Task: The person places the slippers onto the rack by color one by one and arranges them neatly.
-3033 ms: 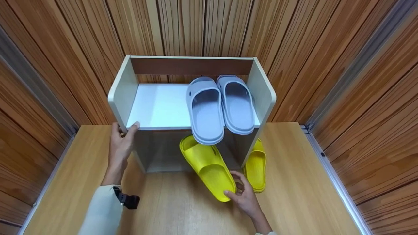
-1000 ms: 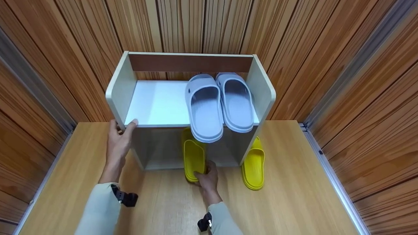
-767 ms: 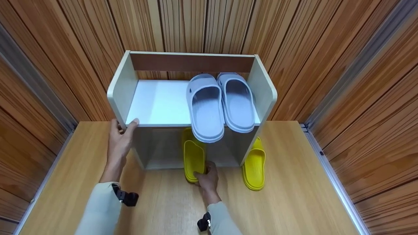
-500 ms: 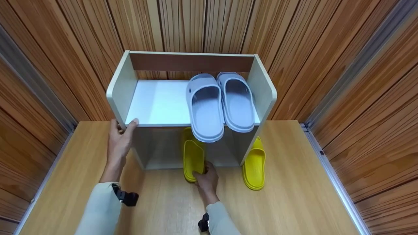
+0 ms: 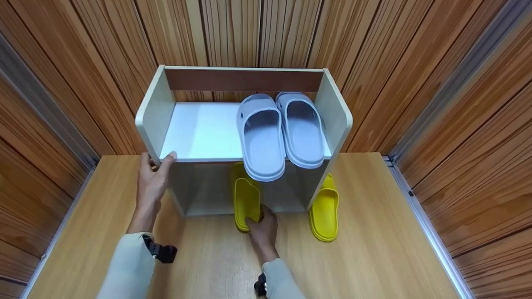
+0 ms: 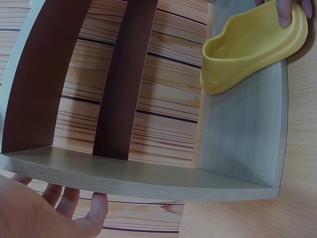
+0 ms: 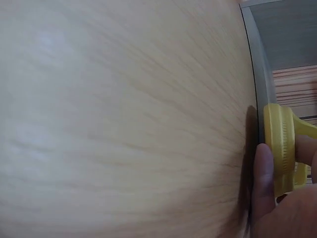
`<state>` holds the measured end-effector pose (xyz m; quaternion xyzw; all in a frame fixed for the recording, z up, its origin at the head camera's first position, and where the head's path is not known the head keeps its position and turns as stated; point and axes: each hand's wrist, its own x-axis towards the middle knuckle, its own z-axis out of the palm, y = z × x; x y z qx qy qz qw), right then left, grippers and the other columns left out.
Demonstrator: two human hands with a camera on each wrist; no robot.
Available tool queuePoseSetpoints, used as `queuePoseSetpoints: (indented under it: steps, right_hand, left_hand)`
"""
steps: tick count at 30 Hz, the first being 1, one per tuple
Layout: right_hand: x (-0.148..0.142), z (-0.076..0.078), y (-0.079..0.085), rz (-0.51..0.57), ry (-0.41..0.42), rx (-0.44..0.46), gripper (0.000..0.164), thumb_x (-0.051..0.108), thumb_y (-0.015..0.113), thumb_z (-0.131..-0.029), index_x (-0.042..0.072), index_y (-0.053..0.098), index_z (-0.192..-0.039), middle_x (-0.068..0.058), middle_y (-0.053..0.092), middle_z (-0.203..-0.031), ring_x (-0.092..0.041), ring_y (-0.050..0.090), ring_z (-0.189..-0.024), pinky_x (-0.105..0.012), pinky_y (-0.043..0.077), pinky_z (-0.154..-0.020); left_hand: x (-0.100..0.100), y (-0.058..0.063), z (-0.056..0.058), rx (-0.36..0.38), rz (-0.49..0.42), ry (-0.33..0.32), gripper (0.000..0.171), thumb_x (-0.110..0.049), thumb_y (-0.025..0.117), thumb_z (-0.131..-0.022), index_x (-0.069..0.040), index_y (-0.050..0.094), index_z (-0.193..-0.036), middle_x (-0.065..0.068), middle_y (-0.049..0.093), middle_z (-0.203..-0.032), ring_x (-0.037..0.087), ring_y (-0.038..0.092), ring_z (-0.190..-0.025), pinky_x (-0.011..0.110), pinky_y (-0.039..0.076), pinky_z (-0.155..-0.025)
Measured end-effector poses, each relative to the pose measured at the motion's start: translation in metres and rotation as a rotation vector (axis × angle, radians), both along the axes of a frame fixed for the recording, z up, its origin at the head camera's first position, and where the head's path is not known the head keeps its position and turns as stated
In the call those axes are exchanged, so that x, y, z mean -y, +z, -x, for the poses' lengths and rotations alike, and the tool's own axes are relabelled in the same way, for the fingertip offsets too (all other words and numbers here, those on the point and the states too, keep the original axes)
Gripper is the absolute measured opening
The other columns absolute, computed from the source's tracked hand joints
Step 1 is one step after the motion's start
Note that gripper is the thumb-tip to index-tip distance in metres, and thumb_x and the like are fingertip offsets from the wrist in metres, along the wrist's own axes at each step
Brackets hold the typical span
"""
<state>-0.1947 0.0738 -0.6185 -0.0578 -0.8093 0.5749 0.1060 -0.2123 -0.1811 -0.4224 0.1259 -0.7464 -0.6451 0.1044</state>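
A two-tier white shoe rack point(image 5: 203, 131) stands against the wooden wall. My left hand point(image 5: 151, 180) grips its left side panel, thumb at the upper shelf's front edge and the other fingers outside. Within the lower tier, partly hidden under the upper shelf, is a yellow slipper point(image 5: 246, 203), toe inward. Its heel sticks out past the front edge, pinched by my right hand point(image 5: 265, 228). In the left wrist view the yellow slipper point(image 6: 237, 59) appears over the lower board. The right wrist view shows my thumb and fingers around the heel of the slipper point(image 7: 282, 148).
Two grey slippers point(image 5: 262, 145) sit side by side on the upper shelf's right half, heels overhanging the front. A second yellow slipper point(image 5: 324, 214) lies on the wooden floor point(image 5: 365, 249) beside the rack's right panel. Wood-panelled walls point(image 5: 469, 137) enclose the space on three sides.
Compared with three seconds ago, my right hand has carried the yellow slipper leftward, straightened it and brought it into the lower tier. Over the last second almost nothing moves; my left hand stays put.
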Motion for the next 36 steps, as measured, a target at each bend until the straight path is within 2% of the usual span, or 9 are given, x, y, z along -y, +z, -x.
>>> queuePoseSetpoints:
  steps: [3, 8, 13, 16, 20, 24, 27, 31, 36]
  right_hand:
    - [-0.002, 0.000, 0.001, -0.036, 0.007, -0.003, 0.048, 0.006, 0.079, -0.083, -0.005, 0.060, -0.126, -0.017, 0.064, -0.119, -0.034, 0.062, -0.110, -0.052, 0.050, -0.098]
    - [-0.006, 0.000, 0.003, -0.103, 0.030, 0.043, 0.045, 0.011, 0.078, -0.086, -0.002, 0.061, -0.125, -0.014, 0.064, -0.117, -0.031, 0.061, -0.107, -0.050, 0.049, -0.098]
    - [-0.012, -0.003, 0.006, -0.248, 0.031, 0.041, 0.048, 0.018, 0.075, -0.090, 0.001, 0.059, -0.131, -0.012, 0.061, -0.116, -0.028, 0.058, -0.106, -0.048, 0.049, -0.095]
    - [-0.016, -0.007, 0.010, -0.402, 0.061, -0.041, 0.054, 0.022, 0.074, -0.092, 0.003, 0.056, -0.139, -0.012, 0.058, -0.120, -0.028, 0.055, -0.107, -0.048, 0.048, -0.093]
    - [-0.024, -0.011, 0.018, -0.636, 0.092, -0.187, 0.060, 0.027, 0.074, -0.093, 0.005, 0.052, -0.144, -0.012, 0.057, -0.129, -0.031, 0.050, -0.117, -0.052, 0.042, -0.099]
    - [-0.036, -0.013, 0.023, -0.794, 0.084, -0.240, 0.064, 0.033, 0.075, -0.092, 0.008, 0.051, -0.147, -0.012, 0.051, -0.138, -0.032, 0.045, -0.124, -0.054, 0.038, -0.102]
    - [-0.047, -0.015, 0.026, -0.823, 0.078, -0.261, 0.064, 0.033, 0.076, -0.092, 0.009, 0.051, -0.145, -0.012, 0.049, -0.141, -0.034, 0.044, -0.126, -0.055, 0.036, -0.106]
    - [-0.064, -0.021, 0.028, -0.809, 0.040, -0.288, 0.059, 0.033, 0.076, -0.091, 0.011, 0.054, -0.141, -0.013, 0.050, -0.142, -0.039, 0.043, -0.132, -0.061, 0.032, -0.109]
    - [-0.088, -0.026, 0.033, -0.817, -0.031, -0.201, 0.066, 0.036, 0.076, -0.091, 0.012, 0.050, -0.146, -0.018, 0.045, -0.150, -0.041, 0.039, -0.136, -0.068, 0.025, -0.110]
  left_hand:
    - [0.000, -0.001, 0.000, 0.001, 0.005, 0.001, 0.075, -0.048, 0.060, -0.098, -0.011, 0.027, -0.154, 0.018, 0.029, -0.158, 0.036, 0.032, -0.140, 0.058, 0.031, -0.111]
    - [0.000, -0.001, 0.000, -0.008, 0.002, 0.001, 0.075, -0.048, 0.060, -0.098, -0.011, 0.028, -0.154, 0.018, 0.028, -0.159, 0.036, 0.031, -0.141, 0.059, 0.030, -0.112]
    - [-0.001, -0.002, 0.000, -0.020, 0.004, -0.003, 0.074, -0.046, 0.060, -0.099, -0.010, 0.027, -0.155, 0.018, 0.029, -0.158, 0.036, 0.031, -0.140, 0.058, 0.030, -0.112]
    - [0.000, -0.002, -0.001, -0.027, 0.001, -0.002, 0.073, -0.045, 0.060, -0.099, -0.010, 0.027, -0.154, 0.019, 0.030, -0.156, 0.036, 0.032, -0.138, 0.059, 0.031, -0.111]
    - [0.000, -0.002, -0.001, -0.021, -0.005, -0.003, 0.074, -0.048, 0.059, -0.099, -0.011, 0.027, -0.155, 0.019, 0.029, -0.157, 0.036, 0.031, -0.138, 0.059, 0.031, -0.111]
    - [0.002, -0.004, -0.002, -0.001, -0.014, 0.003, 0.075, -0.049, 0.059, -0.098, -0.013, 0.026, -0.156, 0.018, 0.028, -0.158, 0.036, 0.031, -0.140, 0.059, 0.030, -0.112]
    - [0.003, -0.004, -0.005, 0.003, -0.023, 0.011, 0.075, -0.048, 0.059, -0.099, -0.013, 0.026, -0.156, 0.017, 0.027, -0.159, 0.036, 0.030, -0.140, 0.060, 0.030, -0.112]
    - [0.004, -0.002, -0.005, -0.002, -0.020, 0.011, 0.075, -0.049, 0.059, -0.099, -0.012, 0.026, -0.156, 0.018, 0.027, -0.159, 0.036, 0.030, -0.141, 0.060, 0.029, -0.112]
    - [0.001, 0.001, -0.001, 0.000, -0.018, -0.008, 0.076, -0.049, 0.059, -0.099, -0.012, 0.026, -0.155, 0.018, 0.028, -0.159, 0.036, 0.031, -0.141, 0.060, 0.030, -0.112]
